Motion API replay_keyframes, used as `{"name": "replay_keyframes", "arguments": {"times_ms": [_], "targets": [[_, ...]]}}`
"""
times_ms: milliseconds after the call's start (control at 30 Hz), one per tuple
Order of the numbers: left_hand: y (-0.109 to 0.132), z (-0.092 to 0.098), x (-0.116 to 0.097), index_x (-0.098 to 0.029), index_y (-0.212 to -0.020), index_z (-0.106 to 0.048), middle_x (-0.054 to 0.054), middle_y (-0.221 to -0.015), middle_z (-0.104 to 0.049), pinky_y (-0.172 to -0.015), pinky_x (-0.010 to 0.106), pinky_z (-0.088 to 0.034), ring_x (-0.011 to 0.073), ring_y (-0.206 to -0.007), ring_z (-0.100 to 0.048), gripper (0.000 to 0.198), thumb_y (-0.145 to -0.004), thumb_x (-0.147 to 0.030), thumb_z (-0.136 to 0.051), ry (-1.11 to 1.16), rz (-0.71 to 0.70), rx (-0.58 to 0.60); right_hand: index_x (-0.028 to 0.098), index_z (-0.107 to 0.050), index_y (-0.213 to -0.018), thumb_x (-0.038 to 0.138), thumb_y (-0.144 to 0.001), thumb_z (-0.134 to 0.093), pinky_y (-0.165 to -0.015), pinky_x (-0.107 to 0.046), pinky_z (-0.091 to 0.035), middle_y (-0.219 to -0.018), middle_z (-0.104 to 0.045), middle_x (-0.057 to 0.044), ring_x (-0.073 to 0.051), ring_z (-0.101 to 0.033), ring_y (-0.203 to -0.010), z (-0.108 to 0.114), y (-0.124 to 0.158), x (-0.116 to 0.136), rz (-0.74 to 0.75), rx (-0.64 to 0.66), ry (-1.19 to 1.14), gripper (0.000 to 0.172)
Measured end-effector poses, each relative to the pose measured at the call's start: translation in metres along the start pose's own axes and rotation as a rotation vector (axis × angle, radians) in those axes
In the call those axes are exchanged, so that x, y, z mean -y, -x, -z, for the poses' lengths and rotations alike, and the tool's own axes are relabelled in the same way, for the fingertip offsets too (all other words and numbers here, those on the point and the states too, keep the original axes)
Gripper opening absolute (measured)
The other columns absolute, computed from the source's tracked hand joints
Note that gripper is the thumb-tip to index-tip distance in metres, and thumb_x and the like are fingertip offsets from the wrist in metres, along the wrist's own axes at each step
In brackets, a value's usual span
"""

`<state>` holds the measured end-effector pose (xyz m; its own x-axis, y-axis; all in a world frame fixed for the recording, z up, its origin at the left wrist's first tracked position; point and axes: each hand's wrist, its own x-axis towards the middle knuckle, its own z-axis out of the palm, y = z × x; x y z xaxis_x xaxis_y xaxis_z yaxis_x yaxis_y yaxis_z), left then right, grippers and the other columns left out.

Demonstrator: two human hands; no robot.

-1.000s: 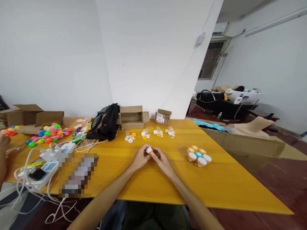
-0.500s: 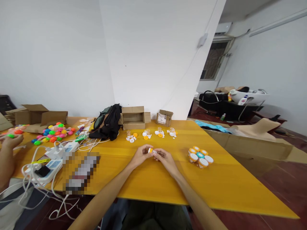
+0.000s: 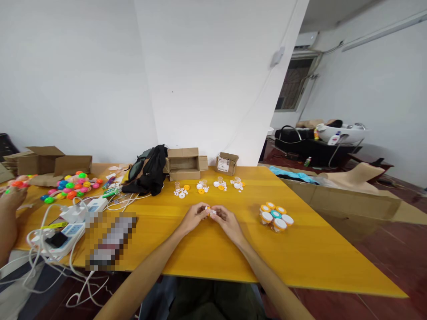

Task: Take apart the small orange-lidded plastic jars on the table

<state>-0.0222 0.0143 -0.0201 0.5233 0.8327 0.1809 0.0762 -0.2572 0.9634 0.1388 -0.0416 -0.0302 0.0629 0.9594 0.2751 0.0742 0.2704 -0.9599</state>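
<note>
Room: white pillar (image 3: 213, 80) fills the upper middle of the frame.
Tabletop: yellow tabletop (image 3: 310, 262), with boxes and cables at the left (another person's hand at the far left edge).
Jars: capped jars (image 3: 275, 217) right of centre, apart from the hands.
Hands: left hand (image 3: 192, 218) and right hand (image 3: 227, 221) meet at centre, fingers of both clamped on the vial.
Vial: orange-capped vial (image 3: 209, 211), frame centre, just above the tabletop.
Risk: with only a fingertip pinch, it could slip and roll away.

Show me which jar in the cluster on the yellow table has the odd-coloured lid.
The teal-lidded jar in the middle; the jars around it have orange-and-white lids. The left hand and right hand pinch a separate small piece.
</note>
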Motion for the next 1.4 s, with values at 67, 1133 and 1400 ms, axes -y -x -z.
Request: {"name": "replay_keyframes", "arguments": {"times_ms": [67,1133,1400], "targets": [[0.000,-0.001,-0.001,-0.018,-0.090,-0.069,0.001,-0.074,-0.065,-0.064,0.026,-0.046,0.0147,-0.065,-0.055,0.043,-0.077,-0.059,-0.065,-0.012,-0.007,-0.010,0.023,-0.066,-0.089,0.057,-0.070,-0.072,-0.079,-0.037,-0.055,-0.088,-0.072,-0.004,-0.023,-0.067,-0.082,0.000,0.000,0.000,0.009,0.004,0.001,0.039],[0.004,-0.006,-0.016,-0.021,-0.071,-0.046,-0.004,-0.064,-0.046,-0.067,0.026,-0.039,0.0140,-0.064,-0.044,0.041,-0.091,-0.056,-0.038,-0.219,-0.112,-0.086,0.023,-0.066,-0.087,0.056,-0.086,-0.053,-0.072,-0.034,-0.053,-0.083,-0.072,-0.005,-0.023,-0.066,-0.077,-0.007,0.002,-0.001,0.111,-0.043,0.243,0.036],[0.003,-0.007,-0.015,-0.021,-0.066,-0.041,-0.005,-0.061,-0.040,-0.060,0.026,-0.033,0.0130,-0.060,-0.040,0.047,-0.090,-0.061,-0.035,-0.272,-0.076,-0.132,0.025,-0.064,-0.095,0.035,-0.081,-0.060,-0.073,-0.033,-0.052,-0.089,-0.069,-0.004,-0.020,-0.062,-0.075,-0.007,0.005,0.000,0.255,-0.056,0.334,0.018]]}}
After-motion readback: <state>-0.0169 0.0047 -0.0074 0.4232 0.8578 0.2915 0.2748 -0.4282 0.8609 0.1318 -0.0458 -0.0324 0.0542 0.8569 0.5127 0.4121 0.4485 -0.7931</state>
